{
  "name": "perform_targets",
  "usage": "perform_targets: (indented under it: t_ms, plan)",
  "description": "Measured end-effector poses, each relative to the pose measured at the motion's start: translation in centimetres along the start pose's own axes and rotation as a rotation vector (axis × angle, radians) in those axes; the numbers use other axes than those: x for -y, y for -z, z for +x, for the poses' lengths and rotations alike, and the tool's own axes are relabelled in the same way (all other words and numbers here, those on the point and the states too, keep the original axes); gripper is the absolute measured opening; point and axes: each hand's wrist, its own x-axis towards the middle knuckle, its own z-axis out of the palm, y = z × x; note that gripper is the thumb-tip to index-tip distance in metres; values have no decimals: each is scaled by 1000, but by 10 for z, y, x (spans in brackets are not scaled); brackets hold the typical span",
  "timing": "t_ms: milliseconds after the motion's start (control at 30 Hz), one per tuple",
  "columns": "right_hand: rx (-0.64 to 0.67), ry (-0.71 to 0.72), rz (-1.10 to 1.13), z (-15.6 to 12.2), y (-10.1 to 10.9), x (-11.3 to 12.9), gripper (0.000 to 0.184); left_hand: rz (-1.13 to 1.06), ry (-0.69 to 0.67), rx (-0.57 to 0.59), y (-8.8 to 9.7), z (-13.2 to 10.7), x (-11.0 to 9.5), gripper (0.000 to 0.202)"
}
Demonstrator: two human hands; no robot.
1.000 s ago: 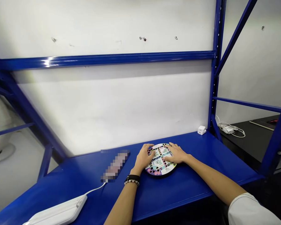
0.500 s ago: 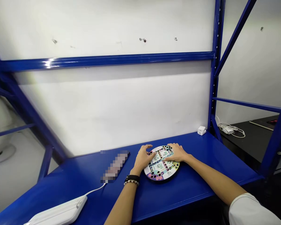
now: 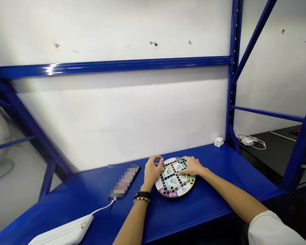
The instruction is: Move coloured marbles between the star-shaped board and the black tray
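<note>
A round colourful game board (image 3: pixel 175 185) with rings of small dark holes lies flat on the blue shelf (image 3: pixel 209 200). My right hand (image 3: pixel 191 166) rests flat on the board's far right part, fingers stretched out. My left hand (image 3: pixel 152 170) is at the board's left edge, lifted slightly, its thumb and fingers pinched together; what they hold, if anything, is too small to see. A dark beaded bracelet sits on my left wrist.
A blurred flat object (image 3: pixel 123 179) lies left of the board. A white device (image 3: pixel 63 232) with a cable sits at the near left. A small white charger (image 3: pixel 218 141) stands at the back right. Blue rack beams (image 3: pixel 112 65) cross behind. A black table (image 3: pixel 272 149) with cables stands right.
My left hand has come off the board's left part and drawn its fingers into a pinch. The board has turned slightly. My right hand stays on it.
</note>
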Motion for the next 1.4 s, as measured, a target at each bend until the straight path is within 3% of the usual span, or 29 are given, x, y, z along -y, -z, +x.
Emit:
perform_targets:
  t_ms: [133, 233, 333, 433, 600, 767, 833, 900, 933, 1033, 1133, 1267, 1400]
  plan:
    - [-14, -7, 113, 3, 1, -6, 100, -221, 66, -38, 3, 4, -1, 39]
    - [-130, 7, 321, 10, 0, -13, 105, -504, 127, -55, 4, 9, 0, 47]
    - [-204, 28, 668, 18, 2, -15, 75, -653, 137, -50, 3, 12, 1, 50]
    - [-201, -5, 1050, 22, 13, -13, 46, -567, 77, -32, 1, 11, 1, 44]
    - [-378, -53, 1401, 18, 45, -17, 35, -138, -40, 53, -2, 6, 6, 37]
    - [-894, -84, 1259, 16, 75, -36, 34, 219, -111, 285, -9, -3, 13, 27]
    - [-1092, -43, 1011, 12, 82, -40, 33, 252, -130, 328, -12, -5, 14, 27]
    - [-1150, 26, 646, 6, 84, -39, 28, 258, -135, 343, -13, -6, 15, 28]
    - [-1095, 60, 452, 3, 83, -37, 25, 259, -136, 345, -13, -6, 15, 29]
    - [-723, 99, -9, -6, 70, -28, 16, 260, -139, 347, -12, -5, 15, 30]
    - [-383, 83, -316, -8, 53, -23, 14, 257, -135, 351, -12, -5, 14, 30]
    - [-67, 25, -437, -8, 37, -23, 20, 254, -143, 349, -12, -6, 15, 30]
    - [-41, 35, -361, -7, 33, -24, 24, 255, -152, 346, -13, -5, 18, 31]
